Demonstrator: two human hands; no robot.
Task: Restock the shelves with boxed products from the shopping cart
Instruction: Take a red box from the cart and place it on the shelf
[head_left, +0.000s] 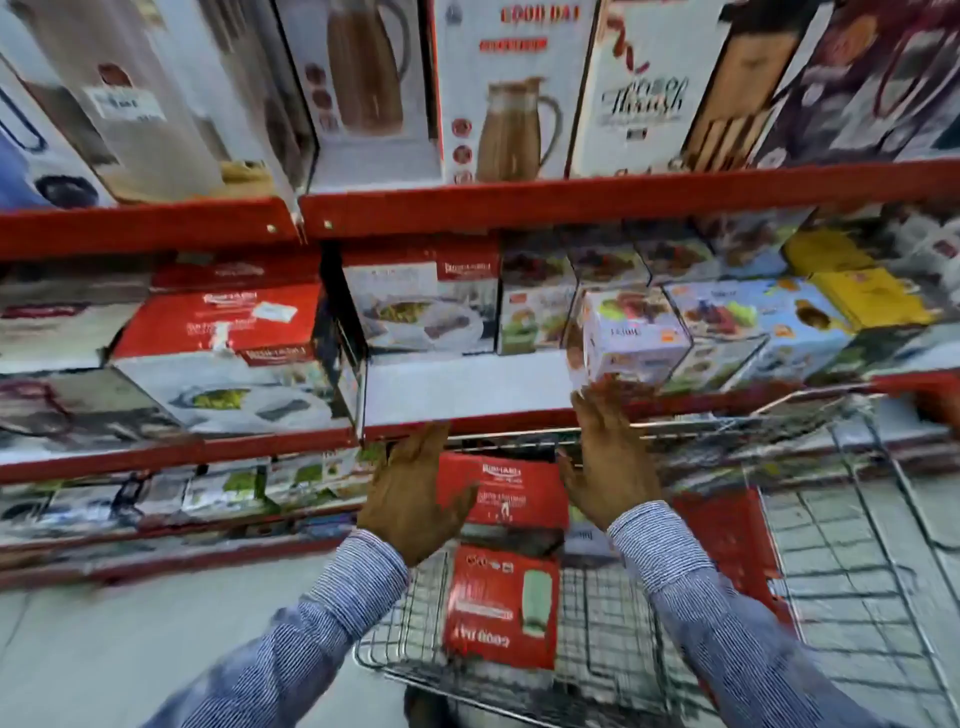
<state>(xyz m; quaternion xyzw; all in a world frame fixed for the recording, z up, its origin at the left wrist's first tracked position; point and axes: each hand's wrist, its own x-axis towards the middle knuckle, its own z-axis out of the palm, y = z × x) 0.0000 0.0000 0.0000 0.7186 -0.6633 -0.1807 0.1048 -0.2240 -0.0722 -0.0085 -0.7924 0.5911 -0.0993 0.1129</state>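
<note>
A wire shopping cart (857, 519) stands below the shelves at the right. Inside it a red dinnerware box (506, 491) lies near the front, and a red box with a flask picture (501, 605) lies closer to me. My left hand (413, 499) hovers at the left side of the upper red box, fingers spread. At that box's right side, my right hand (610, 460) is held flat and open. Neither hand clearly grips anything. On the middle shelf (467, 421) there is a bare white gap (462, 384) just above the hands.
Red-edged shelves fill the view. Flask and jug boxes (511, 93) stand on the top shelf. Dinnerware boxes (421, 306) sit behind the gap and stacked red ones (223, 322) to its left. Small colourful boxes (631, 338) crowd the right. The floor (130, 649) is grey.
</note>
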